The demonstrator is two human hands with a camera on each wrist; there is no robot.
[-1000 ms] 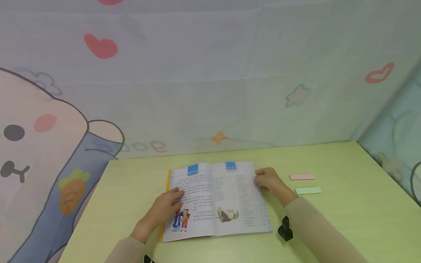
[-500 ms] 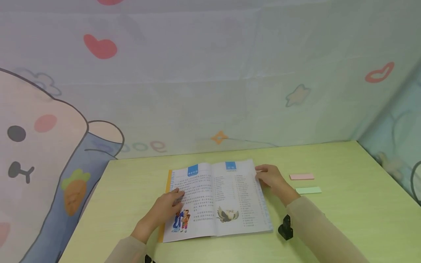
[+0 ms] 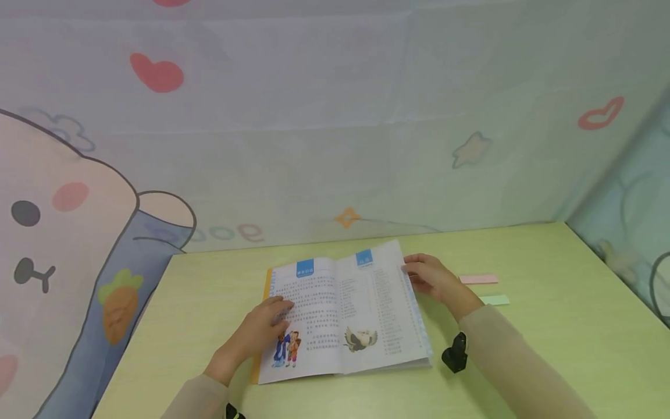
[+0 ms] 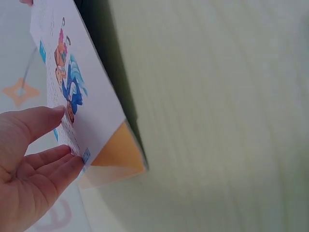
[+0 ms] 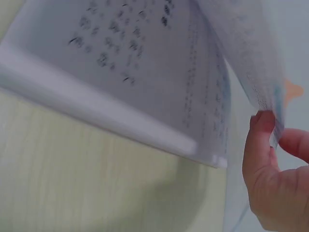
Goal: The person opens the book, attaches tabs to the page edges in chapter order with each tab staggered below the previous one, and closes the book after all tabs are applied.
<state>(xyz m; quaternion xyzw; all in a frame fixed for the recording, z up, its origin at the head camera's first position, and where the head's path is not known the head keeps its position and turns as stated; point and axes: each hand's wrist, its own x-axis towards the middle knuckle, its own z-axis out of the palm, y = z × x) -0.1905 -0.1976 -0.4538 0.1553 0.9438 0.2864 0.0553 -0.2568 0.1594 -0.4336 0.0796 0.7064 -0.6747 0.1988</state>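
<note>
An open book (image 3: pixel 319 361) with printed text and coloured drawings lies on the table. My left hand (image 3: pixel 256 329) rests on its left page, thumb and fingers spread on the paper near the drawing of two figures (image 4: pixel 70 79). At the upper right corner, my right hand (image 3: pixel 434 282) pinches a page between thumb and fingers. That page (image 5: pixel 251 58) is lifted and bends upward in the right wrist view, with another printed page (image 5: pixel 145 72) showing beneath it. An orange cover edge (image 4: pixel 118 147) sticks out past the left page.
To the right of the book lie a pink strip (image 3: pixel 478 279) and a green strip (image 3: pixel 494 300), the latter partly hidden by the right hand. The pale table (image 3: pixel 555 326) ends at a printed cloth backdrop (image 3: pixel 314 145) behind.
My right hand has taken hold of the right page at its upper edge and raised it off the pages below. The left hand has stayed on the left page.
</note>
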